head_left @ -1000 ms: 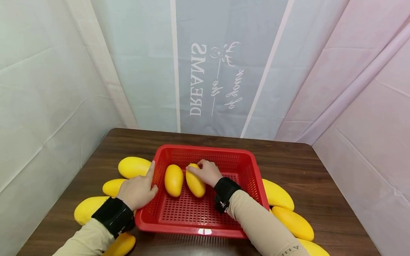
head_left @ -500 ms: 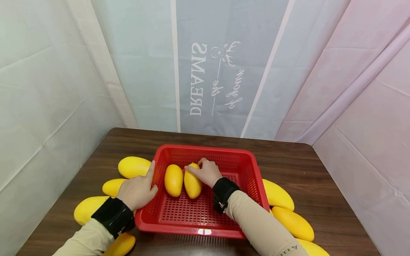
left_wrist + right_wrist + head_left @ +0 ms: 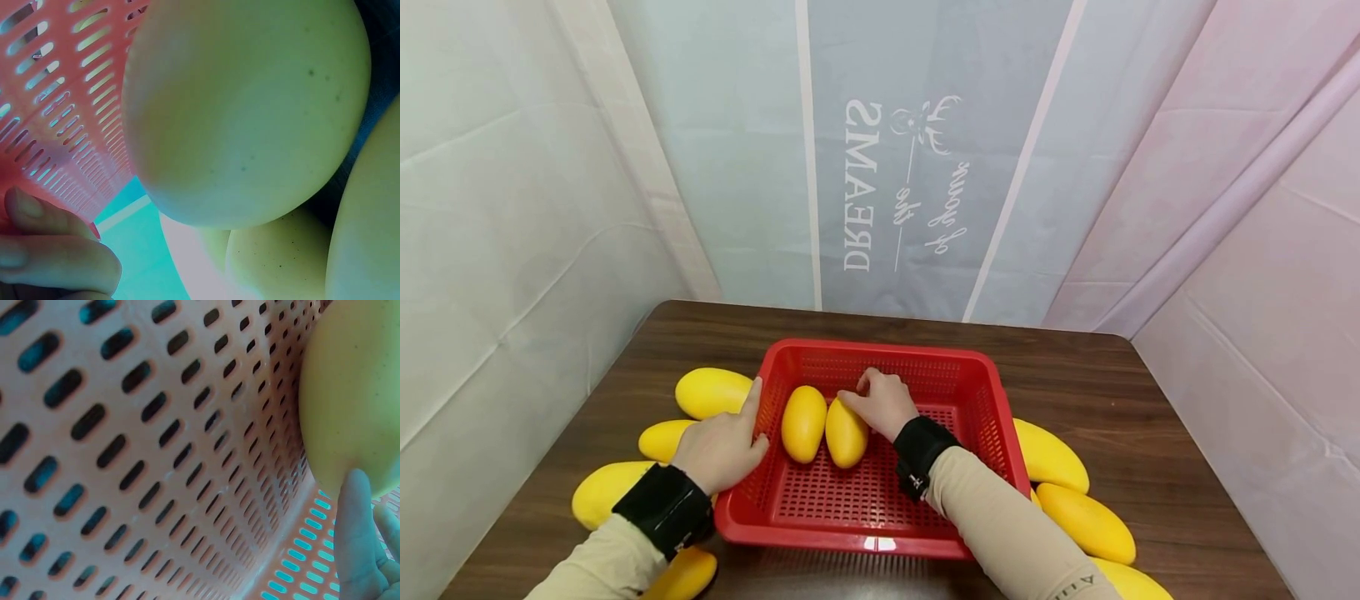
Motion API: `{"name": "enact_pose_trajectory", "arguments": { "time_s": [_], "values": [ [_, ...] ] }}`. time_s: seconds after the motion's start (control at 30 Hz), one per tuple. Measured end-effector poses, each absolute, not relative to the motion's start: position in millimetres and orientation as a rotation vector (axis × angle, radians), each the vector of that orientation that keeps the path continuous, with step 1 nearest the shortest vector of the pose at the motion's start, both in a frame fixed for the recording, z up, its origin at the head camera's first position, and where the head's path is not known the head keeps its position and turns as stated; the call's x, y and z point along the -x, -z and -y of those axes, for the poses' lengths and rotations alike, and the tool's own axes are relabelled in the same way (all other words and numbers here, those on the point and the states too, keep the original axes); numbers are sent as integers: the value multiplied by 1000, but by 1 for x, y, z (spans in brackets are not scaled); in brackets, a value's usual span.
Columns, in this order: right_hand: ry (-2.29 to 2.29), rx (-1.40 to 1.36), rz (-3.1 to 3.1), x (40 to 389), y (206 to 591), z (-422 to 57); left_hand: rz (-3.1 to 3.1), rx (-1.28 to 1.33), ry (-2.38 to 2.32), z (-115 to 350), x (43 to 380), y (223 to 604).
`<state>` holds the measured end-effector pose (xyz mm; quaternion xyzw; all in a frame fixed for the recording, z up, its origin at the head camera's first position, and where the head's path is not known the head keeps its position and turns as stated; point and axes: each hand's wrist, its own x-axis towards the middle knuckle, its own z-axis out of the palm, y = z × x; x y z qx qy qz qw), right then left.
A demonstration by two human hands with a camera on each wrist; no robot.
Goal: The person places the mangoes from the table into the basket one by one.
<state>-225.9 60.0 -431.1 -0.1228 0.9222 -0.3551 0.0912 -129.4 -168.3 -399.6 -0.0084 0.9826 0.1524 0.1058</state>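
In the head view my left hand holds the left rim of the red plastic basket. The index finger lies straight along the rim and the thumb reaches inside. In the left wrist view its fingers bend against the outside of the perforated wall. Inside the basket two yellow mangoes lie side by side, a left mango and a right mango. My right hand is at the far end of the right mango, its fingers loosely spread. In the right wrist view a fingertip touches that mango's skin.
Several mangoes lie on the dark wood table left of the basket. Several more mangoes sit close along its right side, partly under the right forearm. Fabric curtains stand behind and at both sides of the table.
The right mango has shifted slightly left and straightened, closer beside the other mango. My right hand's fingers have loosened from it toward its far end. My left hand has stayed at the rim.
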Motion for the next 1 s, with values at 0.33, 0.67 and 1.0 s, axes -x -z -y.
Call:
{"name": "enact_pose_trajectory", "arguments": {
  "time_s": [0.33,0.67,1.0],
  "values": [
    [1048,369,-2753,227,431,-60,-2911,15,-447,169,129,399],
    [1085,364,-2699,227,426,-62,-2911,21,-452,169,129,399],
    [1032,446,-2717,225,408,-64,-2919,12,-442,169,129,401]
  ]
}}
